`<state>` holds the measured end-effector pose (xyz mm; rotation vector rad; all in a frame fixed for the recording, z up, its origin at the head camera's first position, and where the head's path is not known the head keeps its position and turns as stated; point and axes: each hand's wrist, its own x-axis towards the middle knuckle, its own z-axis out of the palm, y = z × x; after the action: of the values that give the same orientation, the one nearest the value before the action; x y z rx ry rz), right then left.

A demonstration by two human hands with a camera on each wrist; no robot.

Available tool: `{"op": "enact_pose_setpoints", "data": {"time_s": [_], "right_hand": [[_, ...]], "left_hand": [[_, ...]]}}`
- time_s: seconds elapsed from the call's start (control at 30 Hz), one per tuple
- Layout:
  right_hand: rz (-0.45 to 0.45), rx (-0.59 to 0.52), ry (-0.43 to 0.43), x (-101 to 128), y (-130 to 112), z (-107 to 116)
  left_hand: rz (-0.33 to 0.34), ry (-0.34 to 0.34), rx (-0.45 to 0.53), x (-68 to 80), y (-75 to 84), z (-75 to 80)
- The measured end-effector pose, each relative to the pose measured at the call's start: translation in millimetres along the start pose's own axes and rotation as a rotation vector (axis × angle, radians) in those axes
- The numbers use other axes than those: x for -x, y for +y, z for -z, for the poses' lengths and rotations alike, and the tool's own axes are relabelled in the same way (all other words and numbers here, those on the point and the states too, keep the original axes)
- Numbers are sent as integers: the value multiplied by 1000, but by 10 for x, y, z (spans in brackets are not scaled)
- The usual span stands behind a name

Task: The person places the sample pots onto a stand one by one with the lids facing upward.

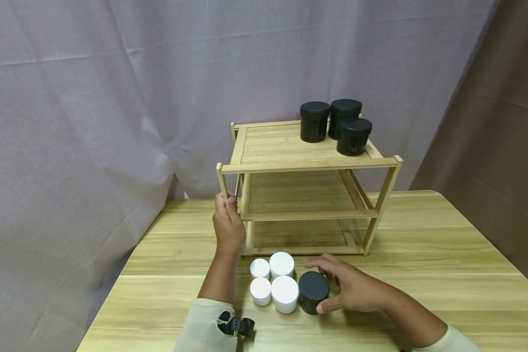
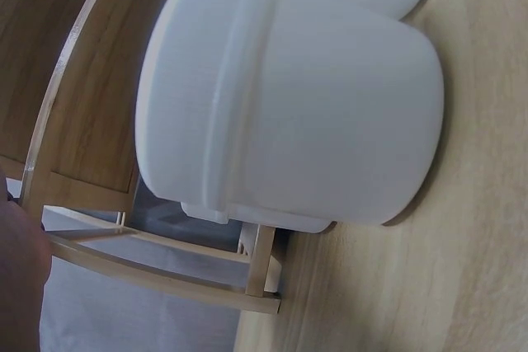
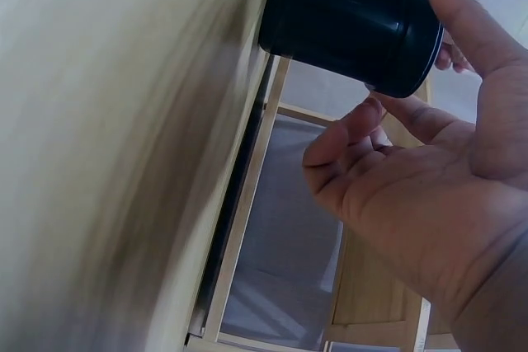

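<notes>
In the head view my left hand (image 1: 230,220) grips the front left post of a light wooden three-tier shelf rack (image 1: 308,165). At the left wrist view's edge, part of that hand (image 2: 21,278) shows against the wood. My right hand (image 1: 352,286) spreads around a lidded black jar (image 1: 314,292) standing upright on the table, its thumb tip at the jar's near side and its index finger stretched out behind. The right wrist view has the thumb (image 3: 470,18) beside the lid of the black jar (image 3: 346,22), with the other fingers loosely bent below.
Several white lidded jars (image 1: 284,293), two larger and two smaller, stand close together left of the black jar. Three more black jars (image 1: 314,122) sit at the right of the rack's top tier. Behind the wooden table (image 1: 444,244) hangs a grey curtain (image 1: 202,73).
</notes>
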<state>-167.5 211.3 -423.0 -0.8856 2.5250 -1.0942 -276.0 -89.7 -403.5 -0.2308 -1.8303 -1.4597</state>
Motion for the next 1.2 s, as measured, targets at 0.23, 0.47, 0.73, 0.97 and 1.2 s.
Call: {"op": "enact_pose_setpoints", "data": {"time_s": [0.23, 0.47, 0.73, 0.97, 1.2], "right_hand": [[-3, -83, -27, -5, 1, -1], [18, -180, -62, -17, 43, -7], [31, -171, -84, -18, 49, 5], [18, -157, -71, -6, 46, -1], [-31, -179, -73, -3, 28, -8]], "left_hand": [[-3, 2, 3, 0, 5, 4], [3, 0, 6, -7, 3, 5], [5, 1, 1, -2, -13, -1], [5, 2, -2, -4, -6, 0], [9, -3, 2, -4, -7, 4]]}}
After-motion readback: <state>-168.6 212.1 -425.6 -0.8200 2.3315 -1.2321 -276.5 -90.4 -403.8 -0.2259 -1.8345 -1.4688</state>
